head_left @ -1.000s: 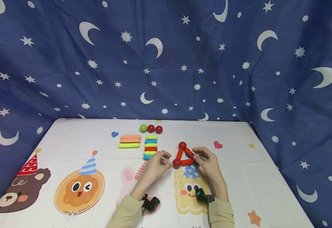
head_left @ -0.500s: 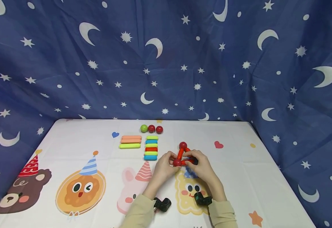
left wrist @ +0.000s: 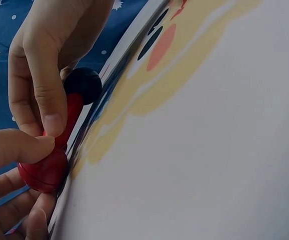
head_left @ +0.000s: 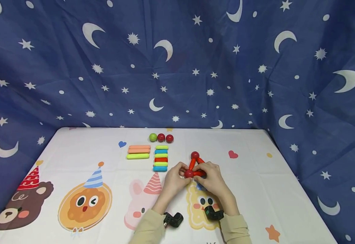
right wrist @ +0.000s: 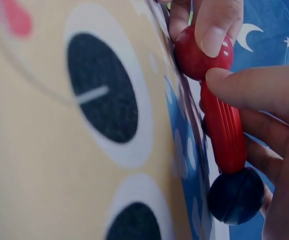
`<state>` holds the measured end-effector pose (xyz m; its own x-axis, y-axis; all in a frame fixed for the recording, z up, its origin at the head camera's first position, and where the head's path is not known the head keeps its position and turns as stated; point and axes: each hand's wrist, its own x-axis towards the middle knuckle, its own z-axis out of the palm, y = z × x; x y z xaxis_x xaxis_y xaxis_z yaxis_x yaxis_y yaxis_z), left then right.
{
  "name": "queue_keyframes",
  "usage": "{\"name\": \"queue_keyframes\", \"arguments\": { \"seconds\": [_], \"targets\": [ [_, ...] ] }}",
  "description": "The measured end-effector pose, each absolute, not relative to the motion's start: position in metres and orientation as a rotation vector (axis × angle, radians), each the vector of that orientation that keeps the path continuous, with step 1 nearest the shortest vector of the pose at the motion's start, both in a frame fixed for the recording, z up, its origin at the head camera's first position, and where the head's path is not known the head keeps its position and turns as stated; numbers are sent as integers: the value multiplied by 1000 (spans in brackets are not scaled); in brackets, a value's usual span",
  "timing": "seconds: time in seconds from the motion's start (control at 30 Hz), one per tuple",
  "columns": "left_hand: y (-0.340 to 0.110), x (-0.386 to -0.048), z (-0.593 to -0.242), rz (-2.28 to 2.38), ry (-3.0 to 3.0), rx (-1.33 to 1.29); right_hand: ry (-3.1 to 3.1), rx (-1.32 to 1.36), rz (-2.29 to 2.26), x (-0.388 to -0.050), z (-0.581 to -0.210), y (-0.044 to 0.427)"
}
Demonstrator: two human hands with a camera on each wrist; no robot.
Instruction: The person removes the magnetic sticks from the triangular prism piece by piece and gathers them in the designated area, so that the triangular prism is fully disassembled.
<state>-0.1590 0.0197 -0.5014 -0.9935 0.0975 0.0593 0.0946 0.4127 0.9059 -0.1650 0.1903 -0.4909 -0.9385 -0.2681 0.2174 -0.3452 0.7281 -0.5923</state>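
Observation:
A triangle of red rods and balls lies on the table in the head view, with a red ball at its far corner. My left hand pinches the red ball at the near left corner between thumb and fingers. From the other side, my right hand grips the near red rod, its thumb by the joint with that ball. A dark blue ball sits at the rod's other end; in the head view my right hand hides it. That hand also covers part of the right-side rod.
Left of my hands lies a column of short coloured rods. Beside it are longer orange rods and a yellow-green rod. Behind them stand a green ball and two red balls. A starry blue curtain borders the table.
My left hand has moved right and taken hold of the near left red ball. My right hand has shifted left from the right corner onto the near rod.

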Motion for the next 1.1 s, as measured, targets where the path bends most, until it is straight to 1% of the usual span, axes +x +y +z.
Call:
{"name": "queue_keyframes", "arguments": {
  "seconds": [0.37,1.1],
  "targets": [
    [19,-159,-500,1699,2632,186,-2778,546,949,-165,-493,190],
    [8,-160,-500,1632,2548,297,-2765,571,1036,-165,-495,189]
  ]
}}
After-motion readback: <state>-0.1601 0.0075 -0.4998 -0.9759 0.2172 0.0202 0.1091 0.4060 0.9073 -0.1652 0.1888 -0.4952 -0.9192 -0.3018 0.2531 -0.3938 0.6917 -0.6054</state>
